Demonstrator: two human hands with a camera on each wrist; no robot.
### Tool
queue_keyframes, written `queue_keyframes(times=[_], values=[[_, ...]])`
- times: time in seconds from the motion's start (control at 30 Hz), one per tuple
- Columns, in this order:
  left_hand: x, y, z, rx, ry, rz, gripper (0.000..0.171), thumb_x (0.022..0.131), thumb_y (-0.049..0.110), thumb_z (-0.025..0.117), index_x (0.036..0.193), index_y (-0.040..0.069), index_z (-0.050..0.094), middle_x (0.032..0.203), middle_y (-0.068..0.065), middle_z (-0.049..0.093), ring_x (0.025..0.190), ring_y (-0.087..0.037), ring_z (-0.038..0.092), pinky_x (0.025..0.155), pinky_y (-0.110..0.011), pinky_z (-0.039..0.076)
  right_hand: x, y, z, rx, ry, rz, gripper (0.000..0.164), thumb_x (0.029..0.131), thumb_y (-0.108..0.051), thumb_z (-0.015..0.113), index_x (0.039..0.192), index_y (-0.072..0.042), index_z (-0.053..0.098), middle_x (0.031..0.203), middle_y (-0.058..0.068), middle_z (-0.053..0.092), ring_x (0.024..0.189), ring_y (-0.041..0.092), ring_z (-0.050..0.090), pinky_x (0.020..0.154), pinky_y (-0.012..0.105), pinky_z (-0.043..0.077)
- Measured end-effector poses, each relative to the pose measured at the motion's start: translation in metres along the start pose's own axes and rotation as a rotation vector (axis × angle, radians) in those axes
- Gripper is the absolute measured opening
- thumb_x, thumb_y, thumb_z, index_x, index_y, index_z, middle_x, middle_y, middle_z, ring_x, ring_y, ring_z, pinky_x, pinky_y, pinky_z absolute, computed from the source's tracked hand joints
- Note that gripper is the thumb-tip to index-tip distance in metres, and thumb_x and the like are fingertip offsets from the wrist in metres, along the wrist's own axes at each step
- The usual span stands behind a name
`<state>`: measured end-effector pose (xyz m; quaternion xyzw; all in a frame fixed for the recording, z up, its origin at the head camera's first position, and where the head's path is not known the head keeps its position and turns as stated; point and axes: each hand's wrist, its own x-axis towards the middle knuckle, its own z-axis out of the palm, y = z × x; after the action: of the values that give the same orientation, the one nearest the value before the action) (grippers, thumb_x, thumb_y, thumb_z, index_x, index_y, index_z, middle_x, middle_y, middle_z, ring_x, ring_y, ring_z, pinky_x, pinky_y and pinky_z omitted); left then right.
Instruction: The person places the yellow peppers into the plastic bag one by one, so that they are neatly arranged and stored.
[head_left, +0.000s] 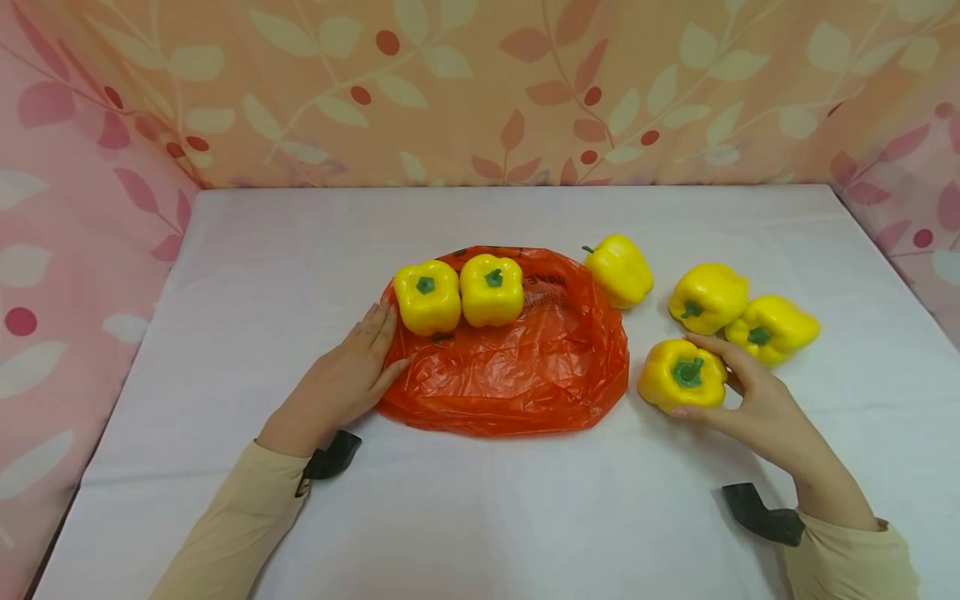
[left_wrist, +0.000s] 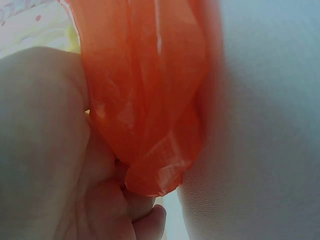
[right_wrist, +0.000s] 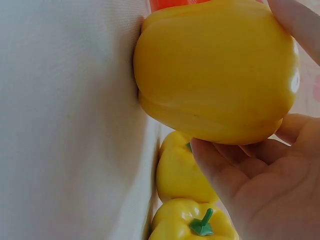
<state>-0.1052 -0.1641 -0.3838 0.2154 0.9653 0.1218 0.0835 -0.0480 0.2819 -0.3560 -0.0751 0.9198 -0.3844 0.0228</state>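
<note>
A red plastic bag lies spread on the table, with two yellow bell peppers standing at its far left: one by the rim, the other beside it. My left hand rests against the bag's left side, fingers extended; the left wrist view has the red film hanging by the fingers. To the right of the bag, my right hand grips a yellow bell pepper, stem up, between thumb and fingers. That pepper fills much of the right wrist view, its stem hidden there.
One more yellow pepper touches or nearly touches the bag's far right edge. Two others, one and its neighbour, lie close together beyond my right hand. A white cloth covers the table, and patterned curtains stand around it.
</note>
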Motion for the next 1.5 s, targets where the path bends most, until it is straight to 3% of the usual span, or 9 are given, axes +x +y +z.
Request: queue_keyframes(times=[0.2, 0.67, 0.77, 0.87, 0.97, 1.07, 1.2, 1.37, 1.5], values=[[-0.001, 0.0, 0.0, -0.007, 0.004, 0.004, 0.075, 0.098, 0.036, 0.047, 0.148, -0.005, 0.011, 0.156, -0.02, 0.008, 0.143, -0.033, 0.01, 0.111, -0.047, 0.022, 0.001, 0.0, 0.001, -0.003, 0.004, -0.012, 0.085, 0.071, -0.013, 0.084, 0.143, -0.009, 0.038, 0.136, 0.01, 0.044, 0.114, -0.01, 0.034, 0.086, -0.003, 0.027], [-0.001, 0.0, 0.0, -0.008, 0.004, 0.005, 0.074, 0.098, 0.036, 0.048, 0.148, -0.005, 0.012, 0.156, -0.02, 0.008, 0.143, -0.032, 0.009, 0.111, -0.047, 0.021, 0.001, -0.002, 0.001, -0.062, 0.042, 0.012, 0.081, 0.07, -0.018, 0.085, 0.139, -0.012, 0.044, 0.133, 0.008, 0.047, 0.112, -0.011, 0.035, 0.086, 0.0, 0.028], [-0.001, -0.001, 0.0, -0.005, 0.007, 0.004, 0.075, 0.097, 0.037, 0.048, 0.148, -0.005, 0.012, 0.156, -0.019, 0.008, 0.143, -0.032, 0.009, 0.111, -0.047, 0.021, 0.001, -0.003, 0.0, -0.064, 0.037, 0.028, 0.081, 0.07, -0.019, 0.085, 0.14, -0.013, 0.043, 0.135, 0.011, 0.047, 0.117, 0.0, 0.037, 0.104, 0.022, 0.034], [-0.001, -0.001, 0.0, -0.003, 0.016, 0.007, 0.075, 0.097, 0.036, 0.048, 0.148, -0.005, 0.012, 0.156, -0.02, 0.008, 0.143, -0.033, 0.01, 0.111, -0.047, 0.022, 0.001, -0.005, -0.001, -0.054, 0.03, 0.044, 0.082, 0.071, -0.019, 0.084, 0.141, -0.011, 0.042, 0.136, 0.015, 0.046, 0.122, 0.021, 0.038, 0.102, 0.054, 0.032], [-0.001, -0.001, 0.001, 0.0, 0.025, 0.014, 0.075, 0.097, 0.035, 0.049, 0.148, -0.006, 0.012, 0.155, -0.021, 0.01, 0.142, -0.033, 0.011, 0.111, -0.047, 0.022, 0.002, -0.009, -0.003, -0.044, 0.03, 0.049, 0.081, 0.073, -0.019, 0.083, 0.141, -0.009, 0.04, 0.137, 0.018, 0.044, 0.122, 0.035, 0.037, 0.099, 0.062, 0.029], [-0.001, 0.0, 0.002, -0.002, 0.027, 0.018, 0.074, 0.098, 0.035, 0.048, 0.148, -0.006, 0.011, 0.155, -0.021, 0.01, 0.142, -0.033, 0.011, 0.111, -0.047, 0.021, 0.001, -0.012, -0.005, -0.048, 0.049, 0.021, 0.08, 0.073, -0.016, 0.083, 0.141, -0.01, 0.041, 0.136, 0.015, 0.045, 0.124, 0.019, 0.039, 0.108, 0.035, 0.032], [-0.002, 0.0, 0.002, -0.007, 0.027, 0.02, 0.073, 0.099, 0.034, 0.047, 0.148, -0.006, 0.01, 0.155, -0.021, 0.009, 0.142, -0.033, 0.01, 0.112, -0.047, 0.02, 0.004, -0.019, -0.007, -0.032, 0.09, -0.083, 0.078, 0.069, -0.007, 0.084, 0.138, -0.01, 0.045, 0.132, 0.004, 0.048, 0.114, -0.008, 0.038, 0.09, -0.001, 0.028], [-0.002, 0.0, 0.001, -0.009, 0.029, 0.021, 0.072, 0.099, 0.033, 0.047, 0.147, -0.007, 0.012, 0.154, -0.022, 0.01, 0.142, -0.034, 0.011, 0.112, -0.047, 0.021, 0.012, -0.039, -0.007, 0.011, 0.104, -0.215, 0.079, 0.065, 0.003, 0.084, 0.135, -0.006, 0.048, 0.129, -0.008, 0.049, 0.115, -0.006, 0.041, 0.093, 0.002, 0.031], [-0.002, 0.001, 0.001, -0.01, 0.031, 0.018, 0.073, 0.098, 0.034, 0.047, 0.147, -0.007, 0.012, 0.155, -0.021, 0.01, 0.142, -0.034, 0.011, 0.111, -0.047, 0.021, 0.02, -0.056, -0.004, 0.023, 0.098, -0.308, 0.08, 0.06, 0.006, 0.085, 0.132, -0.003, 0.051, 0.126, -0.008, 0.052, 0.114, -0.001, 0.045, 0.094, 0.006, 0.034]])
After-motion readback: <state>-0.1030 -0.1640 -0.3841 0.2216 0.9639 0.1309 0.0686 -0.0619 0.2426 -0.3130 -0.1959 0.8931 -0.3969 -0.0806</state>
